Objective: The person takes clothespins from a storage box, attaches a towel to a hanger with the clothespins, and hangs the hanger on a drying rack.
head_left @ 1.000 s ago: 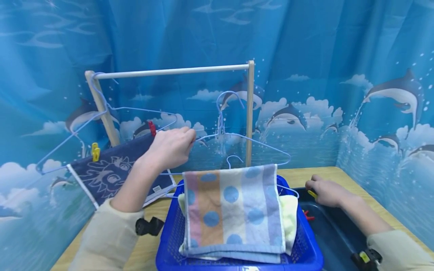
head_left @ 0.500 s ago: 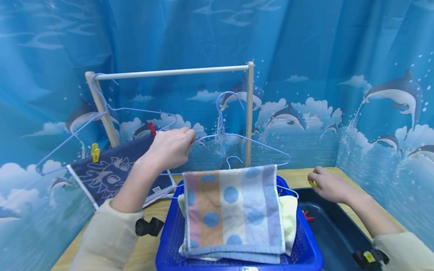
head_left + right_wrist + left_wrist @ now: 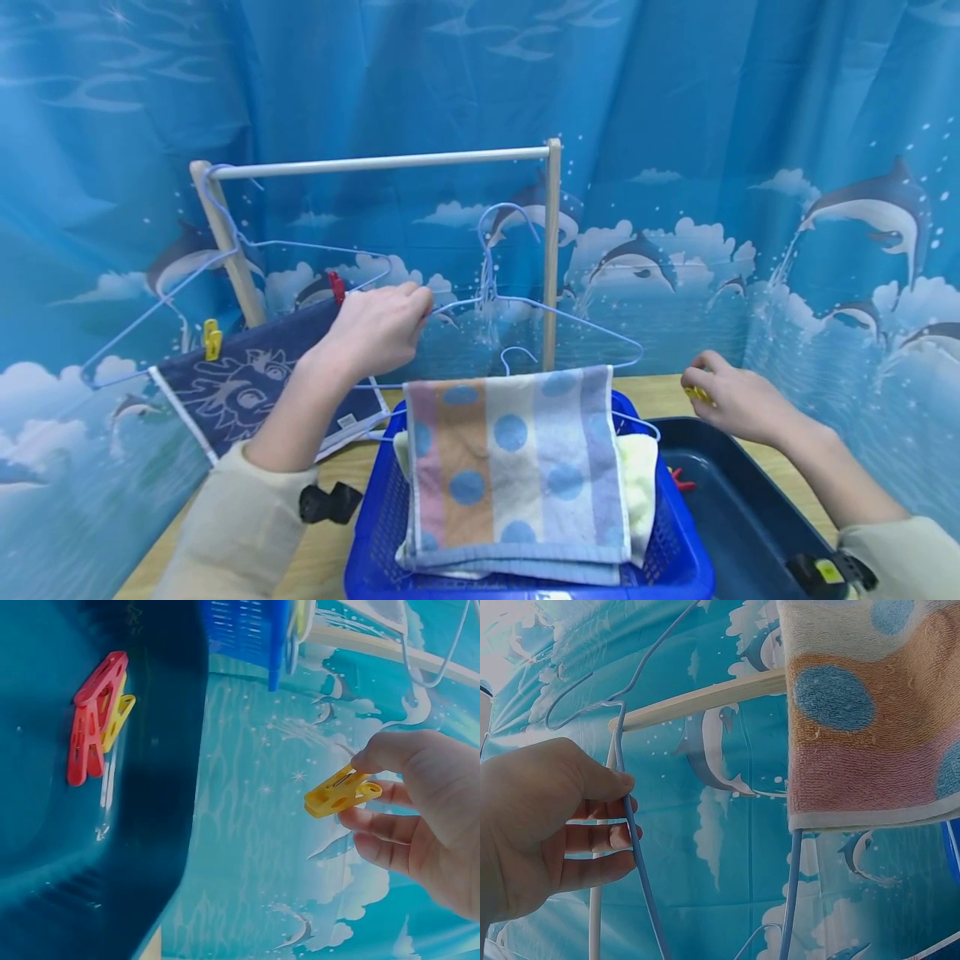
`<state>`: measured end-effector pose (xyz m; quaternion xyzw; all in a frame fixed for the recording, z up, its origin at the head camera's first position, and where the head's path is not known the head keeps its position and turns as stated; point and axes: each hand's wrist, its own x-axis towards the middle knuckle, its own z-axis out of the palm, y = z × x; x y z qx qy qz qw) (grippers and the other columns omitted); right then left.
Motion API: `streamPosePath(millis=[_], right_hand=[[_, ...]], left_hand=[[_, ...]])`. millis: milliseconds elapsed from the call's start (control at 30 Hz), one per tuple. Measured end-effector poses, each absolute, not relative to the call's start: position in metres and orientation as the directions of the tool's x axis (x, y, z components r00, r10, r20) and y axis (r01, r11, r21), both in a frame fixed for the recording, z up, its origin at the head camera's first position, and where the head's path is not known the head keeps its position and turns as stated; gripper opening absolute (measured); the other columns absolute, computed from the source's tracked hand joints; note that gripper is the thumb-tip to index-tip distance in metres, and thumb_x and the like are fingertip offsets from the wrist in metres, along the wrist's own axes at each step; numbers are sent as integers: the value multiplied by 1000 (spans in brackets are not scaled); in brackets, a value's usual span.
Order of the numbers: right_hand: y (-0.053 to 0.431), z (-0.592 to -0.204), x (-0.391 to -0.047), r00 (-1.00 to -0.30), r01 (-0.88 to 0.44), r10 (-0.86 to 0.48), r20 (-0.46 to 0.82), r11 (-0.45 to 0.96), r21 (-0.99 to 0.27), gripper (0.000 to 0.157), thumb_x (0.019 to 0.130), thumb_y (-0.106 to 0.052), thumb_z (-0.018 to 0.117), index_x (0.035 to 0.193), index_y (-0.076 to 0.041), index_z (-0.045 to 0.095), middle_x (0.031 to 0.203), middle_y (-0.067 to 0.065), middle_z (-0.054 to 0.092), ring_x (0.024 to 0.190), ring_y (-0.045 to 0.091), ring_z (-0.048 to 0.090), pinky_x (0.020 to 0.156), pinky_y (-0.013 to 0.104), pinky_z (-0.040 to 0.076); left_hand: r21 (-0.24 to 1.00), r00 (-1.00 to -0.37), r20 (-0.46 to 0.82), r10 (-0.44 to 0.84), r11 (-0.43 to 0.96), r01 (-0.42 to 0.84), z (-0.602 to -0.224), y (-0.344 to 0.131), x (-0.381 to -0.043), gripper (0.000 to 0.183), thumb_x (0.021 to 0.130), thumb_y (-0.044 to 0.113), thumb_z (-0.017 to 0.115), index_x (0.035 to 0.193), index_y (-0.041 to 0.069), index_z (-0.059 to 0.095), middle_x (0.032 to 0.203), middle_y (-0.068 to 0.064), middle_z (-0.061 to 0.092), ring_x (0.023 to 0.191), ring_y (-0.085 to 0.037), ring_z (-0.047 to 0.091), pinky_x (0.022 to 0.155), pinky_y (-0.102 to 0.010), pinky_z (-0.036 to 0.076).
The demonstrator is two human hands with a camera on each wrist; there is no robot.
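Note:
My left hand (image 3: 378, 329) pinches one sloping arm of a blue wire hanger (image 3: 570, 313), thumb against fingers in the left wrist view. Over that hanger's lower bar drapes a striped towel (image 3: 517, 467) with blue dots, hanging above the blue basket (image 3: 678, 542). My right hand (image 3: 738, 404), raised over the far end of a dark tray (image 3: 738, 500), holds a yellow clothespin (image 3: 341, 791) between thumb and fingers. Red clothespins (image 3: 94, 724) and a yellow one (image 3: 120, 720) lie in the tray.
A drying rack (image 3: 390, 161) stands behind. From its left end hangs another hanger with a navy cloth (image 3: 240, 379), held by a yellow clothespin (image 3: 212, 339) and a red clothespin (image 3: 337, 287). Pale yellow cloth (image 3: 639, 483) and more hangers are in the basket.
My right hand has risen out of the tray with the yellow clothespin and shifted slightly right. The left hand, hanger and striped towel have stayed put.

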<state>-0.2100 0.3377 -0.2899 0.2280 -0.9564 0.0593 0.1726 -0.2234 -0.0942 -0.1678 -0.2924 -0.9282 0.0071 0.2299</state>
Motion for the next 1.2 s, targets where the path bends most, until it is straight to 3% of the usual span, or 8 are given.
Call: streamPosePath(millis=[233, 467, 733, 800, 900, 1100, 1200], right_hand=[[335, -283, -204, -794, -487, -453, 405, 873, 22, 16, 81, -5, 63, 96, -12, 61, 104, 12, 48, 54, 3, 40, 44, 23, 33], [332, -278, -202, -682, -553, -522, 511, 826, 105, 23, 78, 0, 66, 96, -12, 60, 102, 12, 49, 56, 3, 44, 43, 21, 34], [329, -270, -199, -615, -619, -542, 573, 782, 76, 29, 74, 7, 69, 93, -13, 61, 101, 9, 49, 66, 10, 51, 51, 24, 43], [327, -267, -197, -609, -627, -540, 582, 777, 64, 21, 78, 2, 69, 91, -13, 61, 100, 7, 49, 68, 10, 51, 52, 25, 45], [323, -264, -195, -592, -642, -541, 597, 765, 57, 22, 78, 1, 69, 92, -13, 61, 100, 4, 49, 69, 10, 52, 53, 24, 46], [309, -256, -190, -566, -663, -554, 611, 746, 61, 47, 69, 8, 72, 111, -3, 54, 100, 6, 53, 77, 15, 59, 59, 27, 51], [301, -253, -188, -579, -654, -540, 611, 755, 48, 51, 69, 8, 72, 116, 2, 53, 100, 7, 54, 78, 15, 59, 60, 28, 52]], left_hand=[[-146, -728, 418, 544, 831, 537, -168, -94, -223, 4, 91, 11, 56, 88, 12, 54, 74, 0, 50, 64, -18, 47, 55, -29, 41], [-158, -723, 420, 549, 829, 537, -168, -95, -223, 4, 91, 12, 56, 88, 11, 54, 74, -1, 50, 64, -18, 47, 55, -30, 42], [-178, -718, 419, 555, 826, 535, -167, -94, -224, 4, 92, 13, 55, 88, 12, 53, 74, -1, 49, 63, -18, 47, 54, -30, 41], [-180, -718, 418, 556, 826, 535, -166, -93, -224, 4, 92, 12, 55, 88, 11, 53, 74, -1, 49, 63, -18, 47, 54, -30, 42], [-178, -718, 419, 556, 826, 535, -166, -93, -224, 3, 92, 13, 55, 89, 11, 54, 74, -1, 49, 64, -18, 47, 54, -30, 42], [-171, -719, 420, 553, 827, 536, -167, -93, -223, 3, 91, 12, 56, 89, 11, 54, 74, -1, 50, 63, -18, 47, 54, -30, 42], [-167, -720, 422, 551, 828, 535, -167, -94, -223, 4, 91, 12, 56, 89, 12, 53, 74, -1, 49, 63, -18, 47, 54, -31, 42]])
